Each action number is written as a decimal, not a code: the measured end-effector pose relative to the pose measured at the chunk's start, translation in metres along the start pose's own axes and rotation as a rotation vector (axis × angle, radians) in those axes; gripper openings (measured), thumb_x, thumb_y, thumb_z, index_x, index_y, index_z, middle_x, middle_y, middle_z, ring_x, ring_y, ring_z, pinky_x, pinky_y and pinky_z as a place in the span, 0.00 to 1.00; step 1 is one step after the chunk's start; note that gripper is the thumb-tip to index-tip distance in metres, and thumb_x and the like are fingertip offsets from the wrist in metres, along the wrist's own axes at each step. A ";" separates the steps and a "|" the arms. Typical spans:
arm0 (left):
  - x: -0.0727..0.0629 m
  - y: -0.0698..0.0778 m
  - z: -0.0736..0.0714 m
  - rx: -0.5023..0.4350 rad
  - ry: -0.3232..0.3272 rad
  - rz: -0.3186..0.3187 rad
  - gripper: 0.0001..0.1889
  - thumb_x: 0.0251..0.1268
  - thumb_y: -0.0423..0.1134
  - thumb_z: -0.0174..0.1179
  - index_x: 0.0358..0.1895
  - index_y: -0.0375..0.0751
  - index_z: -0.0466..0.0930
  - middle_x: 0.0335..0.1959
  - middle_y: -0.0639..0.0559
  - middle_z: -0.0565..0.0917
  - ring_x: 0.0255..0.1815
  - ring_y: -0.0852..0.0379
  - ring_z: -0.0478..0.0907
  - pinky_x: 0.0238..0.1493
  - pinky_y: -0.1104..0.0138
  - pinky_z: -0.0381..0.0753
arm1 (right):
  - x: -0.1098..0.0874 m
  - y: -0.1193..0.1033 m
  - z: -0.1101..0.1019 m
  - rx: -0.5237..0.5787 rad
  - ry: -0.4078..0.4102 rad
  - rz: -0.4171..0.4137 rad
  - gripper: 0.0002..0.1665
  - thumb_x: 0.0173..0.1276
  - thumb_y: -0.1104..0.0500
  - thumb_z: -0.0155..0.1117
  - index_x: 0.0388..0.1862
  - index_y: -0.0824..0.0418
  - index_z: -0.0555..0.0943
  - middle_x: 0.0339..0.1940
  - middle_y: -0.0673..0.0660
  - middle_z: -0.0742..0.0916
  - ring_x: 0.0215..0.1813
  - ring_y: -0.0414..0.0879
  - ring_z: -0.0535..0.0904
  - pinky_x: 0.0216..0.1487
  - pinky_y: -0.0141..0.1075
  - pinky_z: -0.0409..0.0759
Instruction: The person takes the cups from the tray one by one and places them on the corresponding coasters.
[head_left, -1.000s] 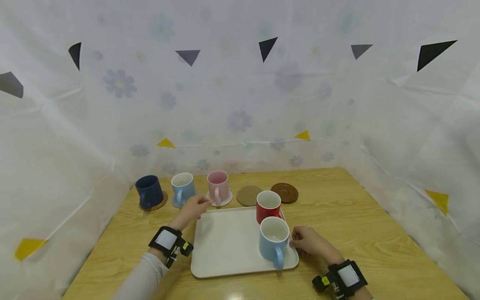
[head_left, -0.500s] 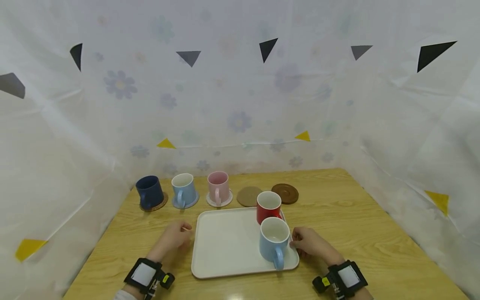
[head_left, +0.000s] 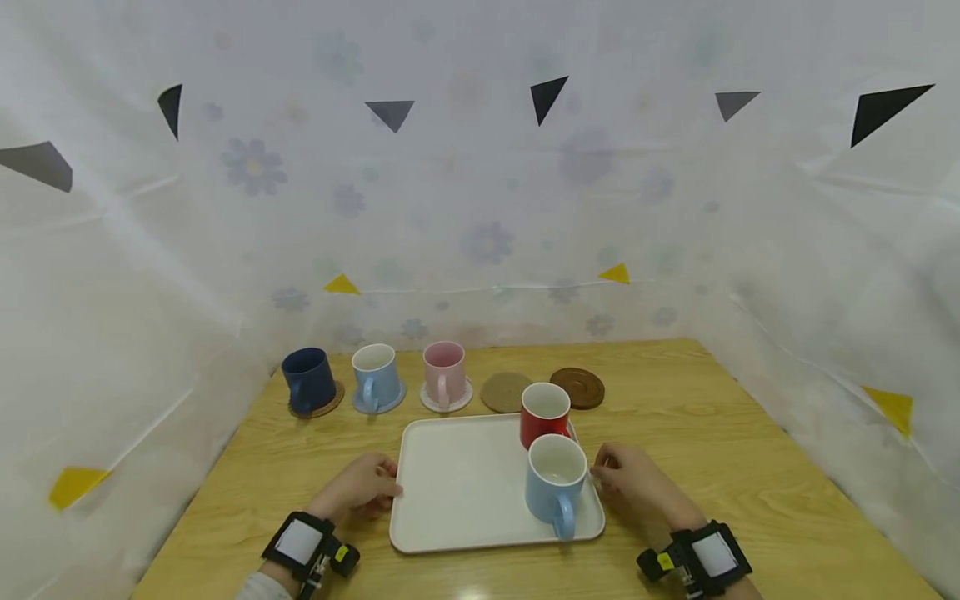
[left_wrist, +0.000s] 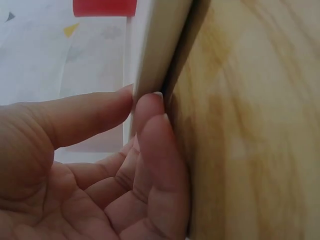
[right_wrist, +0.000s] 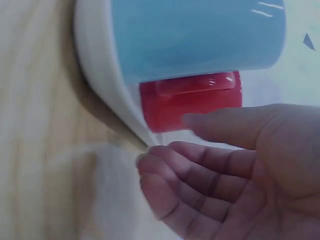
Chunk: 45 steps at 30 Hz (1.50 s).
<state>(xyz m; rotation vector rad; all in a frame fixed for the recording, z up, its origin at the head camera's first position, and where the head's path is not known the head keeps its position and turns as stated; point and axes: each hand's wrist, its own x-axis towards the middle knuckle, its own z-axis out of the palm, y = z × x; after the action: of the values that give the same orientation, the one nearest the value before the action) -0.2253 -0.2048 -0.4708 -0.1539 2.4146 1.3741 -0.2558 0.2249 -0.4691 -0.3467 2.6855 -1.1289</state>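
Observation:
A white tray (head_left: 465, 492) lies on the table, bearing a red mug (head_left: 543, 417) and, nearer, a light blue mug (head_left: 553, 483) at its right side. My left hand (head_left: 360, 485) is at the tray's left edge. In the left wrist view, its thumb (left_wrist: 95, 112) meets the rim from above and the fingertips (left_wrist: 152, 107) are tucked at the underside, pinching it. Just off the right edge is my right hand (head_left: 633, 479). The right wrist view has its thumb (right_wrist: 225, 125) apart from loosely bent fingers (right_wrist: 170, 175), with nothing gripped between them.
Behind the tray stand a navy mug (head_left: 311, 379), another light blue mug (head_left: 377, 375) and a pink mug (head_left: 444, 367), each on a coaster. Farther right lie a tan coaster (head_left: 504, 393) and a dark brown coaster (head_left: 577, 388). White sheeting (head_left: 480, 200) surrounds the table (head_left: 750, 475).
My left hand came back from near the pink mug to the tray's left side and now holds the rim. My right hand has shifted slightly off the right edge. The view turned slightly left.

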 end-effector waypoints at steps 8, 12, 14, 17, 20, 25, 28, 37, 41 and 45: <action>0.002 -0.005 -0.002 -0.007 -0.015 -0.001 0.13 0.59 0.30 0.64 0.46 0.33 0.74 0.26 0.48 0.79 0.22 0.57 0.75 0.19 0.70 0.76 | 0.023 -0.015 -0.008 0.182 0.027 -0.074 0.23 0.76 0.49 0.52 0.50 0.69 0.80 0.43 0.61 0.86 0.43 0.47 0.84 0.43 0.39 0.85; 0.004 -0.005 -0.002 -0.007 -0.011 -0.008 0.14 0.59 0.31 0.64 0.47 0.34 0.74 0.26 0.47 0.79 0.23 0.57 0.75 0.19 0.70 0.76 | 0.034 -0.017 -0.008 0.317 -0.096 -0.063 0.29 0.76 0.45 0.51 0.58 0.68 0.77 0.51 0.61 0.86 0.50 0.47 0.83 0.51 0.42 0.84; 0.005 -0.004 -0.002 -0.007 -0.005 -0.014 0.14 0.59 0.31 0.65 0.47 0.34 0.73 0.27 0.47 0.79 0.23 0.57 0.76 0.19 0.70 0.76 | 0.039 -0.017 -0.008 0.378 -0.150 -0.059 0.30 0.76 0.45 0.51 0.59 0.69 0.77 0.51 0.59 0.85 0.51 0.47 0.81 0.53 0.44 0.83; 0.005 -0.002 -0.002 -0.013 -0.002 -0.020 0.15 0.59 0.31 0.65 0.47 0.35 0.74 0.27 0.47 0.79 0.23 0.57 0.76 0.20 0.70 0.76 | 0.043 -0.016 -0.005 0.447 -0.196 -0.052 0.29 0.76 0.45 0.52 0.56 0.70 0.77 0.47 0.55 0.85 0.50 0.45 0.79 0.53 0.44 0.82; 0.003 0.000 -0.001 -0.021 0.001 -0.031 0.15 0.59 0.31 0.65 0.47 0.35 0.74 0.27 0.47 0.79 0.23 0.57 0.76 0.20 0.70 0.76 | 0.047 -0.015 -0.001 0.498 -0.195 -0.026 0.27 0.75 0.46 0.54 0.53 0.70 0.79 0.42 0.51 0.85 0.47 0.44 0.79 0.52 0.41 0.82; 0.003 0.000 -0.001 -0.018 0.009 -0.037 0.14 0.60 0.31 0.65 0.48 0.35 0.74 0.27 0.47 0.79 0.23 0.56 0.75 0.20 0.69 0.76 | 0.050 -0.012 0.000 0.551 -0.182 0.011 0.25 0.74 0.47 0.56 0.53 0.69 0.80 0.41 0.48 0.85 0.46 0.42 0.79 0.50 0.39 0.82; 0.003 -0.001 -0.001 -0.016 0.011 -0.027 0.15 0.60 0.32 0.65 0.48 0.34 0.74 0.27 0.47 0.79 0.23 0.56 0.75 0.20 0.69 0.76 | 0.051 -0.013 -0.001 0.565 -0.179 0.014 0.23 0.74 0.49 0.56 0.50 0.68 0.82 0.40 0.47 0.85 0.46 0.42 0.79 0.50 0.40 0.83; 0.005 -0.006 -0.002 -0.031 0.003 -0.012 0.15 0.60 0.32 0.65 0.48 0.34 0.73 0.26 0.48 0.78 0.24 0.57 0.75 0.21 0.69 0.77 | 0.057 -0.023 -0.016 0.539 -0.139 0.045 0.23 0.72 0.47 0.59 0.42 0.68 0.83 0.35 0.50 0.85 0.42 0.47 0.80 0.47 0.42 0.84; 0.005 -0.006 -0.002 -0.033 0.002 -0.016 0.15 0.60 0.32 0.65 0.48 0.34 0.73 0.26 0.47 0.79 0.24 0.57 0.76 0.21 0.69 0.77 | 0.063 -0.029 -0.024 0.550 -0.123 0.027 0.20 0.73 0.49 0.59 0.35 0.65 0.83 0.31 0.50 0.84 0.41 0.48 0.80 0.47 0.44 0.85; 0.005 -0.006 -0.002 -0.028 0.003 -0.010 0.15 0.60 0.32 0.65 0.49 0.34 0.73 0.26 0.47 0.79 0.24 0.57 0.76 0.21 0.69 0.77 | 0.072 -0.037 -0.033 0.553 -0.115 0.009 0.22 0.72 0.49 0.59 0.41 0.69 0.82 0.33 0.51 0.84 0.42 0.48 0.81 0.48 0.46 0.86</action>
<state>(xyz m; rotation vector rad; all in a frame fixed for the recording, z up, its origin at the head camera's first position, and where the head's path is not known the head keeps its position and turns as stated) -0.2287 -0.2090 -0.4764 -0.1754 2.3943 1.4050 -0.3285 0.2010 -0.4267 -0.2886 2.1542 -1.7160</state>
